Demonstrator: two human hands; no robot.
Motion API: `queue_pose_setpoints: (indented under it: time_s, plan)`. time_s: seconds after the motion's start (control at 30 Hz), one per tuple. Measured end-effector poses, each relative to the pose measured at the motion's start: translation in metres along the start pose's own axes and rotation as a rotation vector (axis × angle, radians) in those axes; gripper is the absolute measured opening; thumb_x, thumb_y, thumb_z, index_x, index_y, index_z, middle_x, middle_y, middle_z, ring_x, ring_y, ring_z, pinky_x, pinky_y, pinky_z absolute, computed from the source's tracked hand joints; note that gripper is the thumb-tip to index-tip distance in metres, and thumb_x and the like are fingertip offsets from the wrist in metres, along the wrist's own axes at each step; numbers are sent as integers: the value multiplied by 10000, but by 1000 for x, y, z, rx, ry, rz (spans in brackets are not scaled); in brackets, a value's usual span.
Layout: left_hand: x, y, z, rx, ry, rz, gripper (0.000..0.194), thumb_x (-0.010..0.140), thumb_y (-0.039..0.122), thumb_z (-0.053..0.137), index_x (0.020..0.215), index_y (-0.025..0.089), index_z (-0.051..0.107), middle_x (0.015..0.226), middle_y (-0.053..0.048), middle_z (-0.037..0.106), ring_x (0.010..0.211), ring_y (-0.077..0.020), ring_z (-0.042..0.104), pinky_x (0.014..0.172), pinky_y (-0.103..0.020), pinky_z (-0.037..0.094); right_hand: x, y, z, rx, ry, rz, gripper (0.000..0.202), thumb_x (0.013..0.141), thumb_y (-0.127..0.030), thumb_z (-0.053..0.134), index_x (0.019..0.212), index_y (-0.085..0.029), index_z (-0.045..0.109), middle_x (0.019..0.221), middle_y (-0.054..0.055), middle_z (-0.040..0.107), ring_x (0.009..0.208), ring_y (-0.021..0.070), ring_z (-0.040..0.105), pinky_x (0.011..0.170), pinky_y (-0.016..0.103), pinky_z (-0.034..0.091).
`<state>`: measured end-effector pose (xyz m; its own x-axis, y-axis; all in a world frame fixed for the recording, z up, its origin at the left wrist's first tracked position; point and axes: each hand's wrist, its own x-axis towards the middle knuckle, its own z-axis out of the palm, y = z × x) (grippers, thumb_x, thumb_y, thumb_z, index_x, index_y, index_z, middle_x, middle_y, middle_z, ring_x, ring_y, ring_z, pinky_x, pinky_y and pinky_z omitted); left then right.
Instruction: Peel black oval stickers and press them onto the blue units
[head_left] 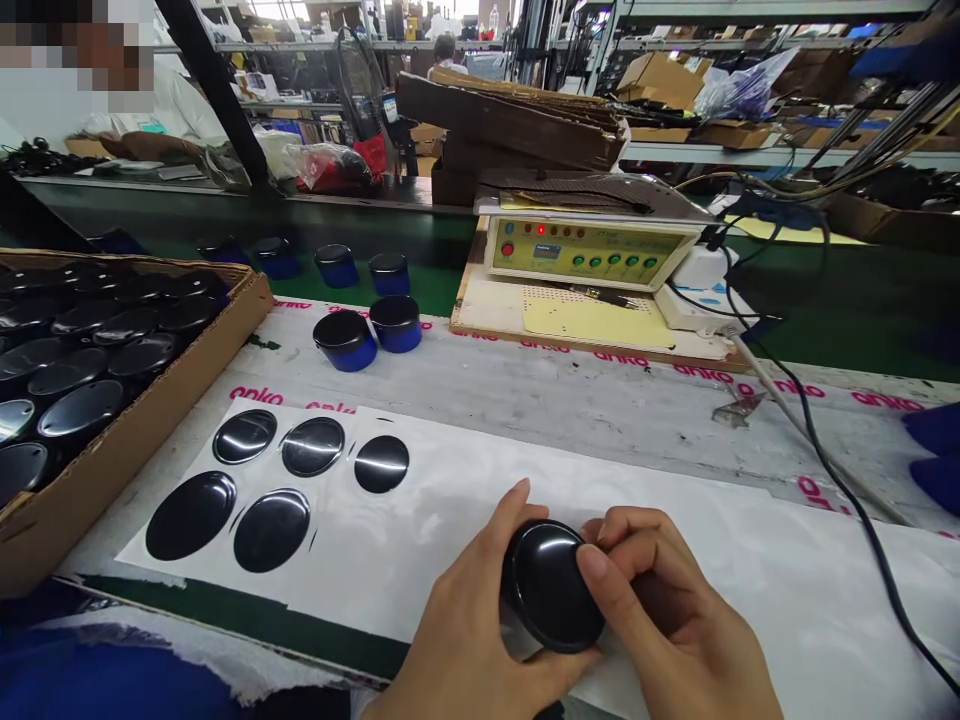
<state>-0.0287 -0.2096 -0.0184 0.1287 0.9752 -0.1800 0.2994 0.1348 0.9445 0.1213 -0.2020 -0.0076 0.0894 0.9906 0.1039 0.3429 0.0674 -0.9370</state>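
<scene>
My left hand (480, 610) is wrapped round a glossy round black piece (551, 590), its flat face turned up towards me. At the right rim of that piece, my right hand (675, 610) has its thumb pressed on the edge and its fingers curled in. Whether a thin film lies under the right thumb cannot be made out. Both hands are above a white backing sheet (450, 500). On the left part of the sheet lie several shiny black discs (272, 530), with thin cut lines beside some of them.
A cardboard box (232, 320) at left holds many black-topped round pieces. Several blue-sided, black-topped pieces (345, 340) stand behind the sheet. A control box (589, 250) with lit buttons sits on a board, and a black cable (847, 480) runs down the right. Another person (172, 110) is at upper left.
</scene>
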Motion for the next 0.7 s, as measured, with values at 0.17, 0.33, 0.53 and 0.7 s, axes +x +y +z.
queue_pose_setpoints:
  time_s: [0.17,0.33,0.53,0.7]
  plan:
    - [-1,2,1,2,23,15,911,616,185,776,1392,339,325,1272,5,594,1128,-220,596,981,-384,497,-1,-5,2,-2,12,5,265,840,-349,610,626,-214,529,839,31,528,782,151,580,651,194,527]
    - [-1,1,2,18,24,47,935,611,155,777,1395,341,303,1295,13,581,1161,-215,579,991,-364,490,-3,-9,7,95,69,92,288,833,-387,617,623,-214,521,840,33,516,787,156,552,663,215,505]
    - [-1,0,2,19,25,43,934,627,180,771,1393,372,273,1286,32,586,1094,-197,618,952,-340,515,-3,-12,9,82,60,73,289,845,-394,602,635,-222,505,843,36,506,797,166,535,682,246,489]
    - [0,-5,1,80,27,122,954,657,190,749,1429,336,208,1293,-14,577,1079,-212,627,944,-354,525,0,-7,1,-136,-70,-43,295,912,-389,494,667,-228,452,789,18,520,750,147,564,644,233,492]
